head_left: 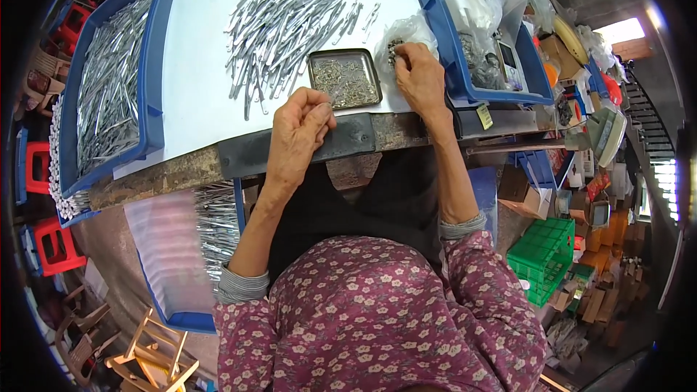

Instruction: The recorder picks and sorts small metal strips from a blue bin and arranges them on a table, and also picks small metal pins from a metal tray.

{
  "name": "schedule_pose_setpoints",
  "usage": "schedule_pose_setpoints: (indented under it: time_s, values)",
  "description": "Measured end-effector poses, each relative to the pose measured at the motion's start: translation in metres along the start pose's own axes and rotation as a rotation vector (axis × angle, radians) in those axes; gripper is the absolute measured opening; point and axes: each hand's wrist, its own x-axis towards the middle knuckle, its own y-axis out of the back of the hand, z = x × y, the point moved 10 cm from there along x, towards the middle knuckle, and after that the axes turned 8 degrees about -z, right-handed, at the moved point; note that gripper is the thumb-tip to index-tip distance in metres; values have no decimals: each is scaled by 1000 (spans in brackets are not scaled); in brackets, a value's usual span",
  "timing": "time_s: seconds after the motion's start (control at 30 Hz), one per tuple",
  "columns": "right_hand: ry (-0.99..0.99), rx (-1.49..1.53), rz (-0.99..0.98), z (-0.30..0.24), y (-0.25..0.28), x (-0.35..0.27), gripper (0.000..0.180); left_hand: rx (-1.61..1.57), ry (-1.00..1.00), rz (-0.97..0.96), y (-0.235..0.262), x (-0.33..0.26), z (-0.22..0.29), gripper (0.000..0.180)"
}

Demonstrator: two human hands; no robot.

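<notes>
Ideally, left hand [301, 131] pinches one small part beside the metal tray [344, 78]; right hand [417, 76] grips the plastic bag [406, 33] steady.

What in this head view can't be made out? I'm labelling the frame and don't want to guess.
- Left hand: whatever its pinched fingers hold is hidden by them.
- Right hand: the small parts it reaches for in the clear plastic bag are too small to identify.
- Metal tray: its tiny pieces blur together.
- Left blue bin: its far end is cut off by the fisheye rim.
</notes>
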Motion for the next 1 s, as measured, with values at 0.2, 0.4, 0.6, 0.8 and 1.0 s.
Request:
schedule_pose_setpoints:
  time_s: [0.2, 0.4, 0.6, 0.8, 1.0]
  values:
    - [10, -304, -258, 2, -32, 15, 12, 125, 11, 71, -4, -5, 4, 8]
    - [16, -286, -204, -2, -33, 14, 8, 51, -82, 115, -2, -11, 6, 13]
    - [13, -216, -65, 5, -23, 10, 9, -97, -62, 74, -5, -8, 2, 14]
    - [-73, 29, 70, 16, -3, 4, 11, -127, -55, 101, -2, -7, -3, 14]
    - [-195, 787, 47, -8, 10, -23, 5, -154, -35, 124, 0, -1, -7, 13]
